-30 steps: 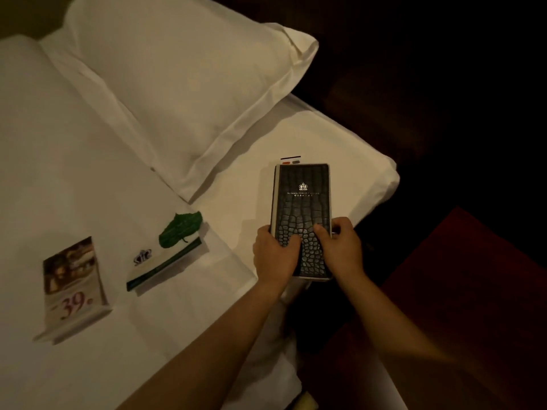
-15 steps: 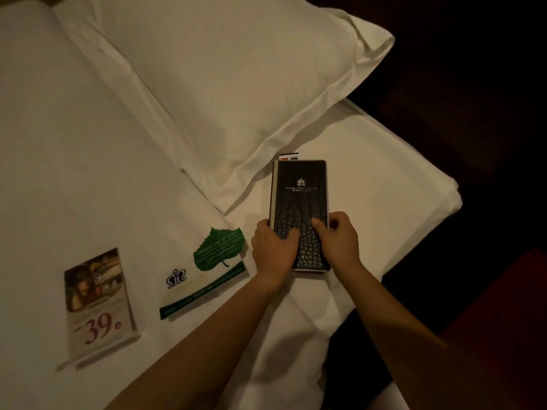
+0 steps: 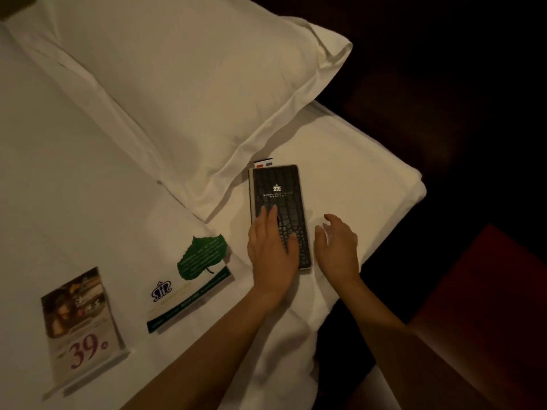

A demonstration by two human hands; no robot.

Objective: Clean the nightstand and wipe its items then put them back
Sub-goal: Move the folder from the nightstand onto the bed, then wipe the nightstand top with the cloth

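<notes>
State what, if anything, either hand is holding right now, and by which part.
Nothing is gripped. The left hand lies flat with open fingers on the lower part of the black folder on the bed; the right hand is open beside it.

The left hand [image 3: 270, 253] lay over the near-left part of the black folder [image 3: 281, 202], hiding that stretch of its cover, and the small print under the crest was too fine to read. A slip of card [image 3: 263, 163] (red and blue marks on it) poked out from beneath the folder's far end, the rest hidden. The pillow [image 3: 183, 84] ran off the top edge. To the right, everything beyond the bed [image 3: 370, 173] sank into darkness.
</notes>
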